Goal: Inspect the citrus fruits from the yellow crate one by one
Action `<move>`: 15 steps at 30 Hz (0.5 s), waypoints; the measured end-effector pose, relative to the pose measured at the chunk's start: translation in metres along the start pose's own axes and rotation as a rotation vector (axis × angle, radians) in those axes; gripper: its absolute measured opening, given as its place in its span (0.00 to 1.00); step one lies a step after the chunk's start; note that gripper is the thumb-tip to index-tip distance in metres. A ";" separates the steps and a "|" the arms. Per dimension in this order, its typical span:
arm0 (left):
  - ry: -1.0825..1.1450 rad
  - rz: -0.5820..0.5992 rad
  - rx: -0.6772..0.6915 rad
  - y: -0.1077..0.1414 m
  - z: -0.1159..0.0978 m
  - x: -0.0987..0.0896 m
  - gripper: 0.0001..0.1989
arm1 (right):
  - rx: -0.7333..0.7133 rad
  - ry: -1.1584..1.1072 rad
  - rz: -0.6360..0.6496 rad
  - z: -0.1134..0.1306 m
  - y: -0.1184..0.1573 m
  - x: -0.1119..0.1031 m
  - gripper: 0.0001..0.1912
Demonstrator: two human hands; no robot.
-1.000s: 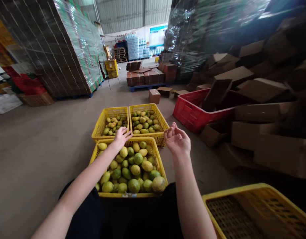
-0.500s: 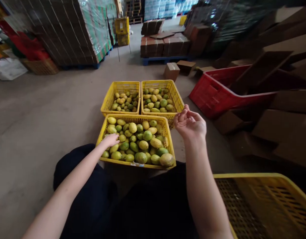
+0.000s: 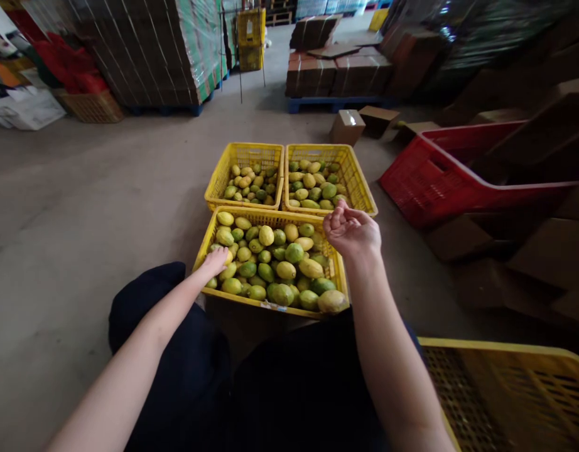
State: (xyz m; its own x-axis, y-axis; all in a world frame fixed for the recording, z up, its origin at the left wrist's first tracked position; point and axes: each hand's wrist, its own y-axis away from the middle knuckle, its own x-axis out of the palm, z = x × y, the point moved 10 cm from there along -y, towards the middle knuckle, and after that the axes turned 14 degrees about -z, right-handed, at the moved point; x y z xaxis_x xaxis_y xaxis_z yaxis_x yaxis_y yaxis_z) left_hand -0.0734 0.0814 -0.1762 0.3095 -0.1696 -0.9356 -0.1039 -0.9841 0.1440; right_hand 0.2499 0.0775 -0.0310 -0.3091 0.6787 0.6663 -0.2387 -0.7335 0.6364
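A yellow plastic crate (image 3: 342, 270) full of yellow and green lemons (image 3: 286, 270) stands in front of my knees. Over its left side reaches my left hand (image 3: 217, 260), fingers curled down on a yellow lemon (image 3: 228, 258) that shows past the fingertips. My right hand (image 3: 353, 233) hovers above the crate's right back corner, palm turned up. Its fingers are bent in towards the thumb, and I see nothing in them. Behind stand two more yellow crates of lemons, a left one (image 3: 214, 182) and a right one (image 3: 365, 188).
Close by my right leg is another yellow crate (image 3: 506, 348). A red crate (image 3: 426, 182) with cardboard stands to the right, among loose boxes (image 3: 348, 127). Further back are a pallet of flat cartons (image 3: 336, 75) and a wrapped stack (image 3: 139, 56).
The view has shifted, so the crates appear further right. My left hand has settled onto a yellow lemon at the left side. My right hand has come slightly inward, nearer the crate.
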 end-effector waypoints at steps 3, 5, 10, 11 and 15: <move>0.052 -0.011 -0.012 -0.007 -0.005 -0.009 0.24 | 0.012 0.031 -0.031 -0.005 -0.003 -0.003 0.18; 0.094 -0.038 -0.003 -0.011 -0.013 -0.024 0.23 | 0.015 0.046 -0.034 -0.005 -0.006 -0.007 0.19; 0.517 -0.242 0.189 -0.003 -0.072 -0.107 0.30 | -0.007 0.122 -0.009 -0.008 -0.002 -0.010 0.16; 0.616 -0.303 0.247 0.004 -0.085 -0.130 0.30 | -0.010 0.162 0.006 -0.014 0.002 -0.008 0.15; 0.840 -0.311 0.414 0.036 -0.133 -0.186 0.30 | 0.092 0.412 0.193 -0.065 0.030 0.008 0.10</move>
State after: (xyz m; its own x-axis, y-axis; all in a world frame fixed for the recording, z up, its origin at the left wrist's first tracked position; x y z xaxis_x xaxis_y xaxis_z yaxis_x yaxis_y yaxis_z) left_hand -0.0092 0.0707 0.0457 0.9330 -0.0463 -0.3569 -0.1772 -0.9222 -0.3436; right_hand 0.1809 0.0585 -0.0318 -0.6842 0.4447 0.5780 -0.0636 -0.8259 0.5602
